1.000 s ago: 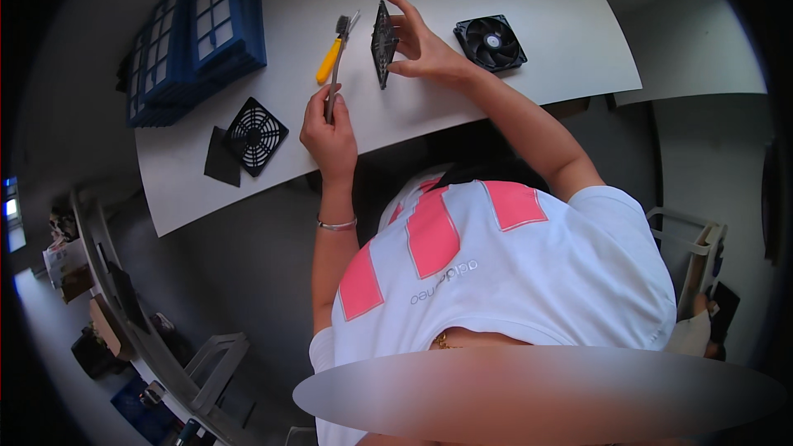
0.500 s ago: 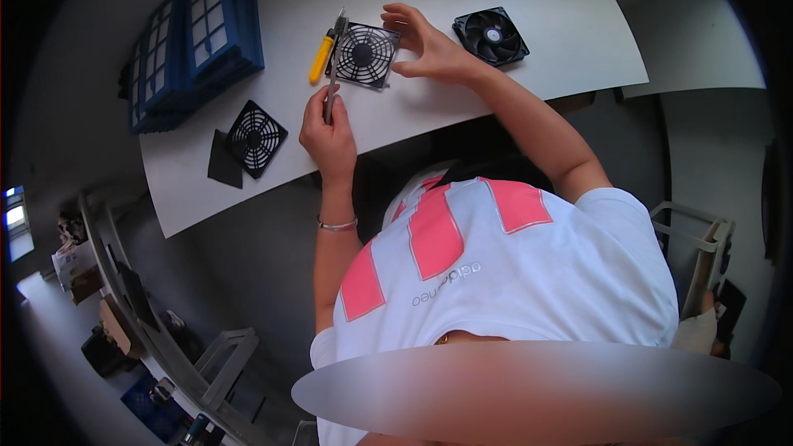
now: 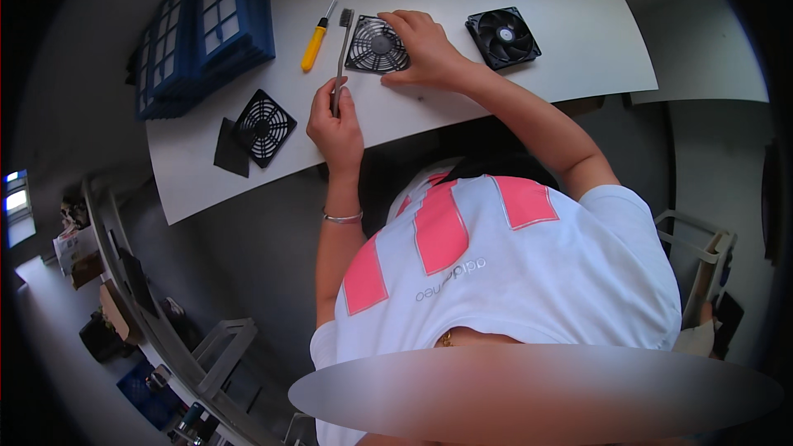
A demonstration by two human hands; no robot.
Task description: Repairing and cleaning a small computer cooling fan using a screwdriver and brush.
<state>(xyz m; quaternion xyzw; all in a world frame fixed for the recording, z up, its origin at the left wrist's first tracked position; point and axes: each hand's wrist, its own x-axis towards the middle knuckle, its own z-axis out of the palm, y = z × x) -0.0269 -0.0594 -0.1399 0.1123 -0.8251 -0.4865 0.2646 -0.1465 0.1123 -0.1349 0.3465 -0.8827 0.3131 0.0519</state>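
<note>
My left hand [image 3: 337,130] is closed round the handle of a slim grey brush [image 3: 340,56], its dark bristle head pointing away from me. Just right of the brush lies a square black fan guard [image 3: 380,45] with a round grille. My right hand [image 3: 433,51] grips this guard from its right side, fingers at the far edge and thumb at the near edge, covering its right part. To the left of the brush rests a yellow-handled screwdriver [image 3: 314,48], tip pointing away. Farther right sits a black cooling fan [image 3: 502,36], touched by neither hand.
On the white table [image 3: 578,41], a second black fan guard [image 3: 263,129] overlaps a thin dark square sheet [image 3: 230,149] at the left front. Stacked blue drawer-like boxes [image 3: 221,21] stand at the far left. A railing [image 3: 169,339] runs down the left.
My right hand has gone from open beside the fan guard to gripping its edges. The brush has come away from over the guard to its left side. The view has shifted slightly.
</note>
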